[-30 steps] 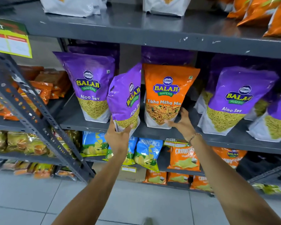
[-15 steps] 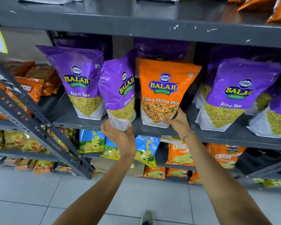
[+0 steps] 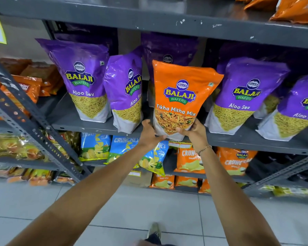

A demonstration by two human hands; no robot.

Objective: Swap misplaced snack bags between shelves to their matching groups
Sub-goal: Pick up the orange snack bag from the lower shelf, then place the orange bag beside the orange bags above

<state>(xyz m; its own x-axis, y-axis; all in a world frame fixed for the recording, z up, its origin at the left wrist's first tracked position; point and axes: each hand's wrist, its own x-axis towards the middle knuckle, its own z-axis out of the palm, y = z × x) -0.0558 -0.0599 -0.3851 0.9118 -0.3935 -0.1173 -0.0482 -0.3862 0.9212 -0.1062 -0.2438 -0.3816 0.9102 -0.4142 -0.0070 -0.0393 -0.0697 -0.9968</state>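
Change vs a moment ago: left hand [image 3: 150,134] has let go of the tilted purple Aloo Sev bag [image 3: 127,93] and moved right to the orange bag; that purple bag now stands on its own on the middle shelf [image 3: 96,126], just left of the hand. Scanning left to right: upright Aloo Sev bag [image 3: 84,80], the tilted one, then the orange Tikha Mitha Mix bag [image 3: 180,96], then more Aloo Sev [image 3: 245,93] to its right. Orange bag is the odd one out in a purple row, so likely the misplaced item. Left hand grips its lower left corner, right hand [image 3: 194,132] grips its lower right corner; both closed on it, the bag between them. Bag base sits at the shelf's front edge; cannot tell if it is lifted clear. Judgement: pull-out step starting; orange packs [image 3: 299,8] on the top shelf look like the matching group.
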